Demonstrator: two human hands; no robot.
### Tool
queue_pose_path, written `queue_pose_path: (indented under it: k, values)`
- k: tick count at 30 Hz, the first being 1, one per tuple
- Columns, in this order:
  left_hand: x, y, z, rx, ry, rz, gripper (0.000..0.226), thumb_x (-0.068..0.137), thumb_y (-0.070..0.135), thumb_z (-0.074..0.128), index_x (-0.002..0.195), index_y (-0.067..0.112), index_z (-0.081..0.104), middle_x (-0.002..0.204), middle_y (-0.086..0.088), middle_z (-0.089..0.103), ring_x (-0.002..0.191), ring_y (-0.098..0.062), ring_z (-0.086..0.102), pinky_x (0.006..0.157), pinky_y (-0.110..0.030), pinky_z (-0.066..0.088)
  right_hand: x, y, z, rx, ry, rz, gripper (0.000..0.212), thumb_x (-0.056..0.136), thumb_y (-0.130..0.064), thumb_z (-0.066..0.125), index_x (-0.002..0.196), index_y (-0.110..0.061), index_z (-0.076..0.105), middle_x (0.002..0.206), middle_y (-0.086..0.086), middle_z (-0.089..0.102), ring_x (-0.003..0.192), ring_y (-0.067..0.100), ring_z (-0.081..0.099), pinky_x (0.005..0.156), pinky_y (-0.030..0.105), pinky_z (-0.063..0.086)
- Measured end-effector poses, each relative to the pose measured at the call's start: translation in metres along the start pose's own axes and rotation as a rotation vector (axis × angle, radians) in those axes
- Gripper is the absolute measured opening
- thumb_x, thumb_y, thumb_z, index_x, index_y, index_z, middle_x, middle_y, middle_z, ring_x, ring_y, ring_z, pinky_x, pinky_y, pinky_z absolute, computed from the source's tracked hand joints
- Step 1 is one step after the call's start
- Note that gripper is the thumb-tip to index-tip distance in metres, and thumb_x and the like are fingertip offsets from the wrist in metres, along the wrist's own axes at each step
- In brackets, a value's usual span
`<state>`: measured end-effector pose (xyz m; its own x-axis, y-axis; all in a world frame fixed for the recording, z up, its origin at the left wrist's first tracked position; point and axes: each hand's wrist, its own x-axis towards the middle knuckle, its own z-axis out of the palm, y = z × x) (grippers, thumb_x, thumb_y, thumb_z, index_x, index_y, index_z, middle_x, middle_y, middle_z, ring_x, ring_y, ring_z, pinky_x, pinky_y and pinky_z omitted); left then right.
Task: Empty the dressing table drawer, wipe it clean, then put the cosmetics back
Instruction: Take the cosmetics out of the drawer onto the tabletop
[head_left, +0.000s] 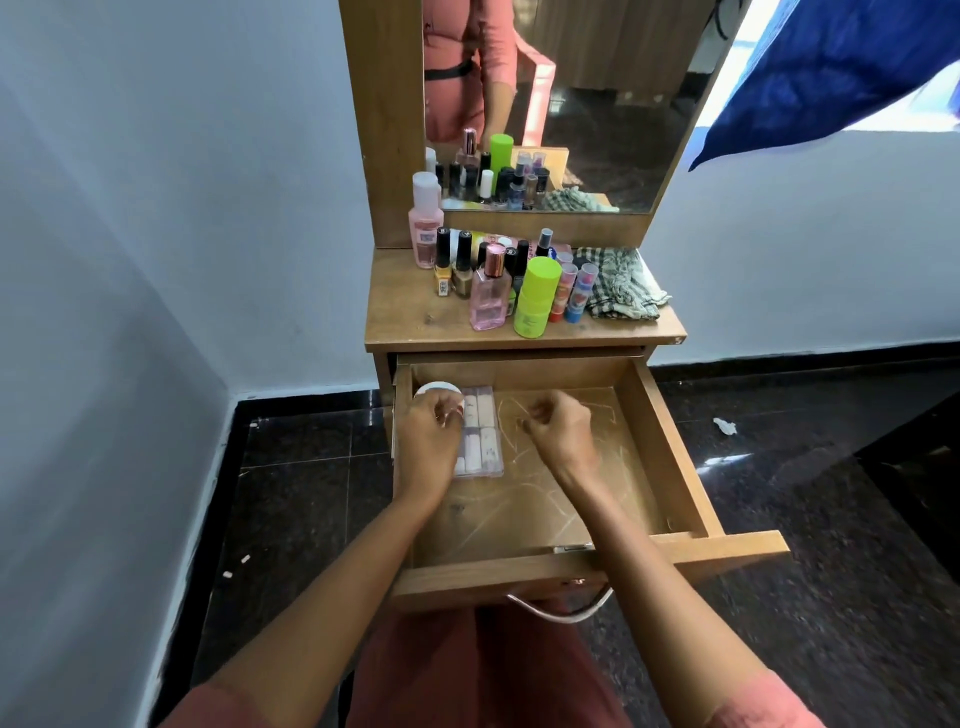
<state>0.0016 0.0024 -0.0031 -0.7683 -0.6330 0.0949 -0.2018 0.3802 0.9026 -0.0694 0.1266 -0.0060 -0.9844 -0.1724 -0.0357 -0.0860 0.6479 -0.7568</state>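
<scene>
Drawer (670, 452) open: left hand (434, 423) grips white jar (435, 387) in back corner; right hand (561, 434) curled, holding nothing.

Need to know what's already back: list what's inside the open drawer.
A clear palette case lies at the left, a white jar behind it, held by the left hand. The right hand, curled, covers part of the scratched drawer floor. Whatever lies beneath either hand is hidden.

Left hand (431, 423) at jar (434, 387) (open drawer (670, 457))
</scene>
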Motion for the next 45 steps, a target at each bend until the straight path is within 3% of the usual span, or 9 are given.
queue_pose_path:
  k: [3, 7, 10, 17, 24, 29, 34, 40, 45]
  values:
    - [-0.011, -0.006, 0.005, 0.118, -0.079, -0.055, 0.028, 0.086, 0.003, 0.057, 0.114, 0.002, 0.059, 0.128, -0.014, 0.053, 0.121, -0.026, 0.049, 0.100, -0.027, 0.039, -0.009, 0.006, 0.014, -0.106, -0.249, 0.005, 0.039, 0.073, -0.010, 0.074, 0.108, 0.000, 0.060, 0.113, 0.018, 0.061, 0.095, 0.023, 0.058, 0.084, 0.030, 0.046]
    - [-0.014, -0.003, 0.007, 0.179, -0.140, -0.041, 0.038, 0.088, 0.003, 0.054, 0.125, 0.002, 0.049, 0.136, -0.014, 0.045, 0.129, -0.025, 0.040, 0.103, -0.020, 0.028, -0.015, 0.006, 0.025, -0.409, -0.422, -0.231, 0.056, 0.072, -0.015, 0.075, 0.121, -0.009, 0.051, 0.130, 0.013, 0.042, 0.117, 0.031, 0.049, 0.096, 0.042, 0.045]
    - [-0.012, -0.002, 0.008, 0.165, -0.174, -0.053, 0.039, 0.089, 0.001, 0.052, 0.127, 0.002, 0.047, 0.137, -0.014, 0.044, 0.131, -0.024, 0.039, 0.107, -0.021, 0.025, -0.015, 0.003, 0.026, -0.640, -0.469, -0.358, 0.056, 0.074, -0.020, 0.073, 0.122, -0.011, 0.046, 0.131, 0.010, 0.038, 0.119, 0.033, 0.044, 0.088, 0.047, 0.048]
    - [-0.008, -0.001, 0.009, 0.169, -0.192, -0.061, 0.043, 0.089, 0.003, 0.052, 0.131, 0.005, 0.044, 0.141, -0.013, 0.043, 0.133, -0.024, 0.038, 0.109, -0.026, 0.028, -0.012, 0.003, 0.025, -0.901, -0.415, -0.676, 0.056, 0.084, -0.025, 0.061, 0.131, -0.006, 0.037, 0.130, 0.011, 0.040, 0.113, 0.031, 0.047, 0.073, 0.043, 0.049]
    - [0.003, -0.008, 0.017, 0.201, -0.191, -0.112, 0.052, 0.089, 0.010, 0.055, 0.137, 0.007, 0.034, 0.144, -0.011, 0.037, 0.134, -0.025, 0.035, 0.113, -0.033, 0.028, -0.004, 0.017, 0.021, -0.946, -0.430, -0.717, 0.052, 0.082, -0.016, 0.056, 0.129, -0.008, 0.036, 0.129, 0.012, 0.041, 0.109, 0.032, 0.051, 0.074, 0.043, 0.050]
    - [0.005, -0.010, 0.024, 0.082, -0.193, -0.267, 0.070, 0.086, 0.008, 0.058, 0.143, 0.006, 0.017, 0.148, -0.012, 0.024, 0.137, -0.026, 0.027, 0.114, -0.036, 0.026, -0.001, 0.025, 0.010, -0.752, -0.522, -0.561, 0.049, 0.082, -0.014, 0.059, 0.127, -0.006, 0.040, 0.133, 0.015, 0.037, 0.111, 0.037, 0.050, 0.084, 0.047, 0.049]
    - [0.006, -0.006, 0.032, -0.017, -0.132, -0.366, 0.073, 0.089, 0.009, 0.055, 0.145, 0.006, 0.009, 0.152, -0.012, 0.014, 0.139, -0.027, 0.024, 0.115, -0.038, 0.025, 0.004, 0.018, 0.009, -0.411, -0.508, -0.264, 0.050, 0.079, -0.017, 0.070, 0.122, -0.002, 0.049, 0.131, 0.018, 0.040, 0.115, 0.034, 0.049, 0.099, 0.038, 0.041]
    - [0.004, -0.012, 0.034, -0.057, -0.109, -0.463, 0.068, 0.086, 0.006, 0.058, 0.143, 0.004, 0.020, 0.147, -0.016, 0.030, 0.133, -0.031, 0.035, 0.109, -0.043, 0.035, 0.001, 0.023, 0.016, -0.310, -0.428, -0.012, 0.042, 0.075, -0.016, 0.073, 0.109, -0.004, 0.053, 0.122, 0.018, 0.052, 0.107, 0.032, 0.055, 0.086, 0.033, 0.045]
    - [0.001, -0.016, 0.036, -0.123, -0.203, -0.639, 0.055, 0.085, 0.017, 0.063, 0.132, 0.004, 0.039, 0.136, -0.015, 0.043, 0.115, -0.032, 0.054, 0.095, -0.043, 0.050, 0.000, 0.029, 0.008, -0.184, -0.390, 0.220, 0.051, 0.069, -0.007, 0.077, 0.112, 0.000, 0.052, 0.118, 0.015, 0.058, 0.107, 0.028, 0.057, 0.088, 0.037, 0.050]
